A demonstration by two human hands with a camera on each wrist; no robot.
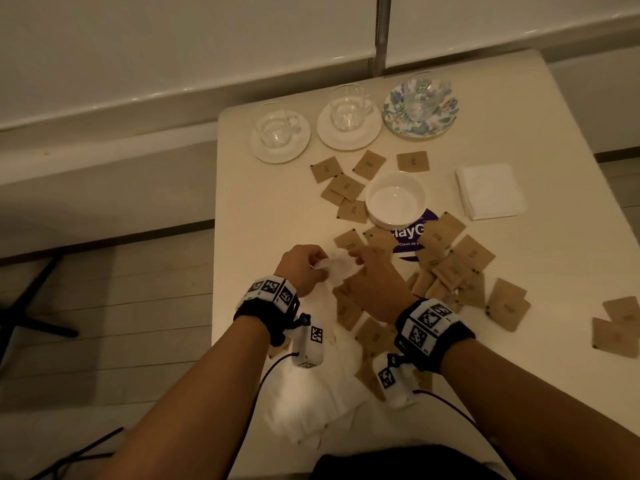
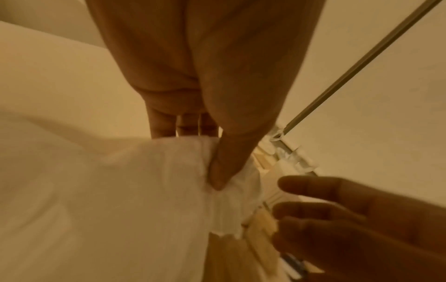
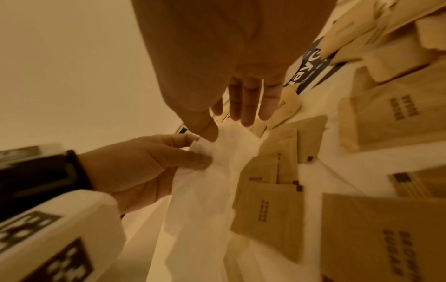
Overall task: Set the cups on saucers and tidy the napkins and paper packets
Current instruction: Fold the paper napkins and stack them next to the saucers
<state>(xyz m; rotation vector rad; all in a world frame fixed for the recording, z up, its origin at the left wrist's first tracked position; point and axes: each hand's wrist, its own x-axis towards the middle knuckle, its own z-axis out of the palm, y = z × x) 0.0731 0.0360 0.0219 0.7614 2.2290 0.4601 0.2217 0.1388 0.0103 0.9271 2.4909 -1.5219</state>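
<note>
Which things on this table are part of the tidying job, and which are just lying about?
Part of the job:
glass cups on saucers
loose napkin, pinched by left hand
napkin stack
brown packets

Just lying about:
purple sticker
white bowl, use unclear

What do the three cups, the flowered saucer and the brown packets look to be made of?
Cups: clear glass, the saucers show through them.
Flowered saucer: probably glazed ceramic, glossy with a printed pattern.
Brown packets: matte kraft-like paper, flat with dark print.
</note>
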